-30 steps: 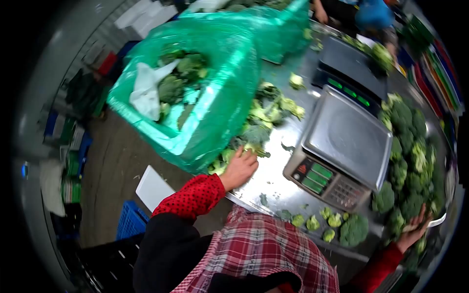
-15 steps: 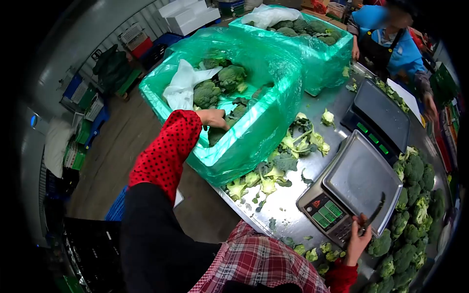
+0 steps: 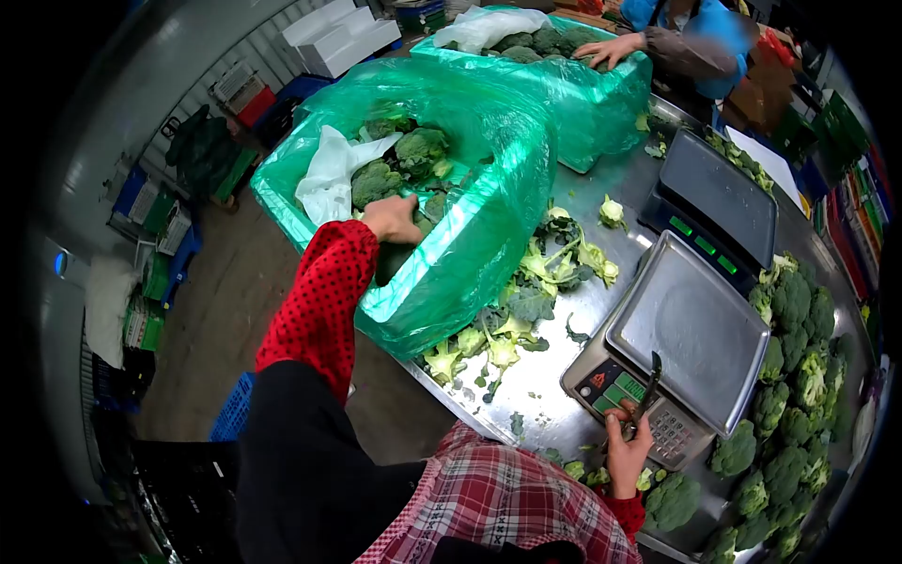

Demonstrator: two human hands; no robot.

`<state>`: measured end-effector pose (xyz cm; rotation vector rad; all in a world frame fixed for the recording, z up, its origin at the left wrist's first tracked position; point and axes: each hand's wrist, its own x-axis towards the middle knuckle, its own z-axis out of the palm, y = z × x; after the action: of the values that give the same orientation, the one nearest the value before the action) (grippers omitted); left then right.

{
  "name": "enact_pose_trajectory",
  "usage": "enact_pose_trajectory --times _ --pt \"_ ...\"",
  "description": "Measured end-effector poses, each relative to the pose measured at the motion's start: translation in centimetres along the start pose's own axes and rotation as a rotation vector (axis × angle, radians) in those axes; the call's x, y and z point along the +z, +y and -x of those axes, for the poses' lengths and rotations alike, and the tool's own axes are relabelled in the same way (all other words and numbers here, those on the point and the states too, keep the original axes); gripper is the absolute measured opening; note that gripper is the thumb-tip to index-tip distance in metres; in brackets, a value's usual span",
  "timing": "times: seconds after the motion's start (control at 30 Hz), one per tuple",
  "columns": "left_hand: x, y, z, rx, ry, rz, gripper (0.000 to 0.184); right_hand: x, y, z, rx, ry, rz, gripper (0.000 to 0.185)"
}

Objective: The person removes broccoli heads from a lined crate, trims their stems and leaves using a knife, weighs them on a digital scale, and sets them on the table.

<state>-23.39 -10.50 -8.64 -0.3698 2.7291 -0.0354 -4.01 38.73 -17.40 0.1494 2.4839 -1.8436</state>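
My left hand (image 3: 393, 221), in a red dotted sleeve, reaches inside a box lined with green plastic film (image 3: 376, 299). Its fingers are bent around a broccoli head (image 3: 432, 209), partly hidden by the hand and the box wall. Other broccoli heads (image 3: 421, 152) lie beside it, next to a crumpled white plastic sheet (image 3: 324, 179). My right hand (image 3: 628, 453) is closed on the handle of a small knife (image 3: 648, 387) with a dark, curved blade pointing up. That hand hovers by the keypad of a scale (image 3: 691, 329) with a bare metal pan.
Broccoli heads (image 3: 794, 423) are piled along the table's right side. Trimmed stems and leaves (image 3: 526, 305) litter the metal table (image 3: 554, 376). Behind stand a second scale (image 3: 722, 193) and another green-lined box (image 3: 601, 117), where a co-worker's hand (image 3: 611, 49) rests on broccoli.
My right hand has moved left with the knife, from the pan's edge to the keypad. My left hand remains in the box. The co-worker's hand has come onto the far box's broccoli.
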Motion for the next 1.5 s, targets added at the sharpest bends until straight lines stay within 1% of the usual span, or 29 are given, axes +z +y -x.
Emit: enact_pose_trajectory --times 0.03,0.1,0.13,0.17,0.23,0.3,0.33,0.37,0.5,0.6,0.63,0.7,0.73,0.77,0.83,0.87,0.9,0.97,1.0,1.03,1.1,1.13,1.17,1.23,1.3,1.33,1.37,1.43,1.5 --pt "-0.5 -0.3 0.6 0.004 0.000 -0.011 0.098 -0.1 0.2 0.0 0.001 0.024 -0.042 0.029" --pt "-1.2 -1.0 1.7 -0.104 0.130 0.072 0.103 -0.3 -0.2 0.1 0.054 0.057 -0.073 0.029" --pt "-1.8 -1.4 1.8 -0.143 0.095 0.125 0.109 -0.3 -0.2 0.2 0.055 0.058 -0.083 0.029" --pt "-1.9 -1.3 2.0 -0.145 0.099 0.117 0.109 -0.3 0.0 0.3 0.095 0.057 -0.124 0.027" --pt "-1.4 -0.8 2.6 -0.162 0.176 0.104 0.110 0.0 0.5 0.4 0.139 0.052 -0.168 0.026" --pt "-1.6 0.0 3.3 -0.171 0.170 0.093 0.108 0.4 1.6 0.5 0.061 -0.002 -0.085 0.027" --pt "-1.5 0.2 3.6 -0.170 0.251 0.096 0.105 0.7 2.0 0.3 -0.002 -0.025 -0.045 0.029" --pt "-1.4 0.4 4.0 -0.169 0.332 0.099 0.102 0.9 2.1 0.3 0.000 -0.024 -0.046 0.029" --pt "-1.4 1.5 5.4 -0.154 0.443 0.114 0.096 1.9 1.3 0.4 0.039 -0.083 -0.126 0.028" --pt "-1.9 3.0 7.0 -0.184 0.743 0.011 0.091 2.2 1.1 0.6 0.042 -0.108 -0.086 0.028" --pt "-2.0 3.3 7.3 -0.179 0.746 0.008 0.091 2.3 1.6 0.7 0.058 -0.114 -0.097 0.028" --pt "-2.0 3.4 7.7 -0.104 1.351 0.088 0.086 2.6 1.7 0.9 0.077 -0.120 -0.109 0.028" --pt "-2.2 3.6 7.8 -0.053 1.414 0.175 0.082 2.8 1.5 0.9 0.065 -0.124 -0.078 0.028" --pt "-2.1 3.5 7.1 -0.055 1.412 0.175 0.082 3.0 1.4 1.0 0.054 -0.128 -0.045 0.028" --pt "-1.2 3.2 5.4 0.109 0.922 0.194 0.082 3.5 1.2 1.0 0.055 -0.165 -0.018 0.028" --pt "-0.6 3.6 5.1 0.101 0.776 0.255 0.083 3.7 1.2 1.0 0.048 -0.194 0.006 0.028" --pt "-0.3 3.2 5.3 0.101 0.781 0.264 0.083 4.0 1.1 1.1 0.040 -0.174 -0.021 0.032" --pt "-0.9 2.5 6.9 0.019 0.901 0.407 0.084 4.0 1.1 1.3 0.028 -0.169 -0.028 0.033" --pt "-0.7 2.8 7.4 -0.007 1.066 0.349 0.084 4.2 1.3 1.5 0.034 -0.163 -0.040 0.033" --pt "-0.9 3.0 7.2 -0.005 1.065 0.342 0.084 4.2 1.6 1.6 0.073 -0.159 -0.072 0.033" --pt "-1.3 3.5 6.6 -0.110 0.884 0.389 0.084 4.0 1.7 1.9 0.104 -0.162 -0.095 0.034" --pt "-1.5 3.6 6.5 -0.132 0.755 0.462 0.083 4.0 1.3 2.0 0.069 -0.231 -0.053 0.034" --pt "-1.6 3.7 6.9 -0.126 0.760 0.466 0.083 3.7 1.1 2.0 0.032 -0.294 -0.012 0.034" --pt "-1.5 3.9 8.5 -0.152 0.935 0.672 0.083 3.8 1.8 2.2 0.010 -0.319 -0.012 0.036" --pt "-0.4 3.9 9.3 0.039 1.280 0.693 0.082 3.6 0.9 2.3 0.066 -0.363 0.060 0.038" --pt "-0.7 4.7 10.7 0.160 1.420 0.527 0.080 3.4 0.8 2.4 0.039 -0.359 0.067 0.040" --pt "-1.2 5.8 12.5 0.329 1.428 0.806 0.075 3.5 0.9 2.2 0.046 -0.342 0.058 0.040" --pt "-1.1 6.8 14.3 0.416 1.585 0.886 0.068 3.3 1.0 2.2 -0.155 -0.250 0.065 0.037" --pt "-2.0 8.3 15.8 0.499 1.492 0.780 0.064 2.9 -0.8 1.5 -0.182 -0.260 0.107 0.039"
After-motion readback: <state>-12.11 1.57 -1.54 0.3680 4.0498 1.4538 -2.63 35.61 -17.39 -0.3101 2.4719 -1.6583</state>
